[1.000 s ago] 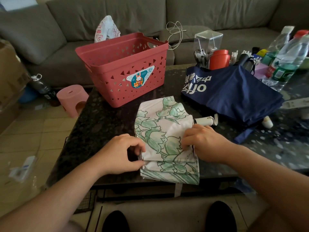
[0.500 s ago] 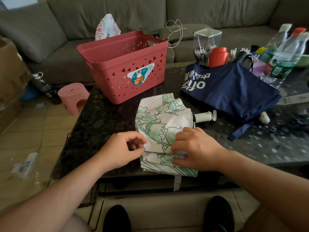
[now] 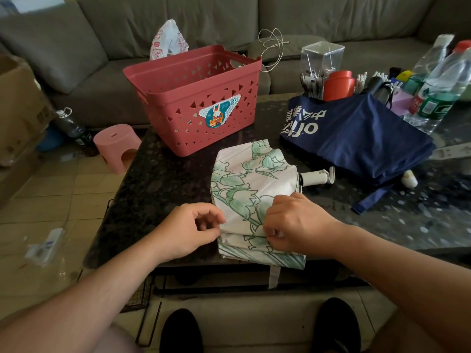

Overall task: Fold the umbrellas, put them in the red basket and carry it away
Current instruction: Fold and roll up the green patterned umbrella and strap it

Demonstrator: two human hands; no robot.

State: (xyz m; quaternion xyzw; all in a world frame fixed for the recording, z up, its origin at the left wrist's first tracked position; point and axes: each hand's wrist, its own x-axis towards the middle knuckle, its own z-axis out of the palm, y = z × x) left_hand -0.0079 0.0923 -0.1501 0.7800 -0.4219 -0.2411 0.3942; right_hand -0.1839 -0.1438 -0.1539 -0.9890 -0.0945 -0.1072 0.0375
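Red perforated plastic basket (image 3: 193, 103) stands on the dark speckled stone table (image 3: 158, 189), a sticker on its front reading "EP" beside a cartoon rabbit. Navy fabric umbrella (image 3: 356, 141), collapsed and lying flat to the right, bears white lettering upside down to the camera: roughly "OJI" plus Chinese characters, not legible for certain. White fabric umbrella with green floral print (image 3: 249, 189) lies at the near table edge, its cream plastic handle (image 3: 314, 177) pointing right; its near end is partly covered by the hands. Left hand (image 3: 188, 230) has curled fingers pinching the canopy's left edge. Right hand (image 3: 295, 225) is curled, gripping a fold of the printed fabric. Clear plastic bottles with green labels (image 3: 441, 95) are cut off at the right edge.
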